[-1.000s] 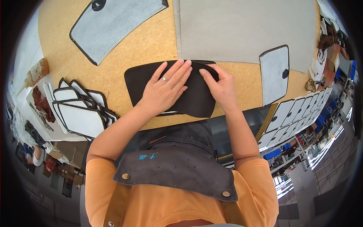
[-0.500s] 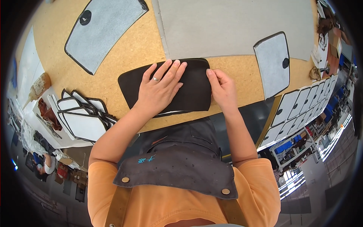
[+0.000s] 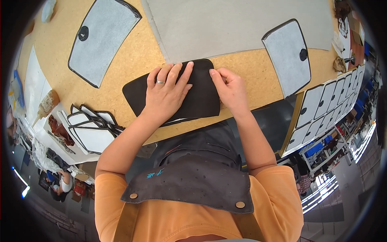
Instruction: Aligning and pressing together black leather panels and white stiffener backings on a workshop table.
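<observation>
A black, smooth panel [image 3: 202, 97] with rounded corners, perhaps leather, lies on the tan tabletop in front of me. Its near edge shows a thin strip of white beneath. My left hand [image 3: 166, 96] rests flat on the panel, fingers spread and a ring on one of them. At the panel's right edge, my right hand [image 3: 231, 90] is closed in a pinch, thumb and forefinger at the upper right side; the other fingers curl underneath, partly hidden.
Light grey panels with black edging and a black round spot lie far left [image 3: 102, 40] and right [image 3: 287, 56]. A stack of white black-edged pieces [image 3: 94, 139] sits left, near a bottle [image 3: 47, 104]. A grey sheet [image 3: 242, 24] covers the back; a board of panels [image 3: 322, 107] stands right.
The view has shifted and turned slightly. My right hand stays at the panel's right edge, its fingers curled in more, while my left hand remains flat on top.
</observation>
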`<action>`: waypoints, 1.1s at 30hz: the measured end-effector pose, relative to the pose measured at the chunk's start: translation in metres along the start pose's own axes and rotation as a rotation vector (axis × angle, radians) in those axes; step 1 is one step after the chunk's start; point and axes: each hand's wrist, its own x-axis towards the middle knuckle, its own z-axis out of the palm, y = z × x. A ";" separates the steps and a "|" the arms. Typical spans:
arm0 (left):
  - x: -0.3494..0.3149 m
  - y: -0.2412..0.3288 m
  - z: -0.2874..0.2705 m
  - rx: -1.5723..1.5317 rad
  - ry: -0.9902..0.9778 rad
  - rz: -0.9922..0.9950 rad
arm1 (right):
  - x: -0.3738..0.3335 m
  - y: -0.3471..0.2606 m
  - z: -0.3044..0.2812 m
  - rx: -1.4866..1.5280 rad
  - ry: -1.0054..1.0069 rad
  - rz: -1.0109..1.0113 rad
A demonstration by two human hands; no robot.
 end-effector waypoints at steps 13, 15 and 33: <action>0.018 0.010 -0.004 -0.089 -0.143 0.232 | 0.006 0.009 0.001 -0.020 0.001 -0.072; 0.020 0.015 -0.008 -0.121 -0.166 0.209 | 0.005 0.009 0.001 -0.047 0.019 -0.092; 0.023 0.018 -0.012 -0.099 -0.220 0.234 | -0.047 0.048 0.003 0.296 -0.075 0.090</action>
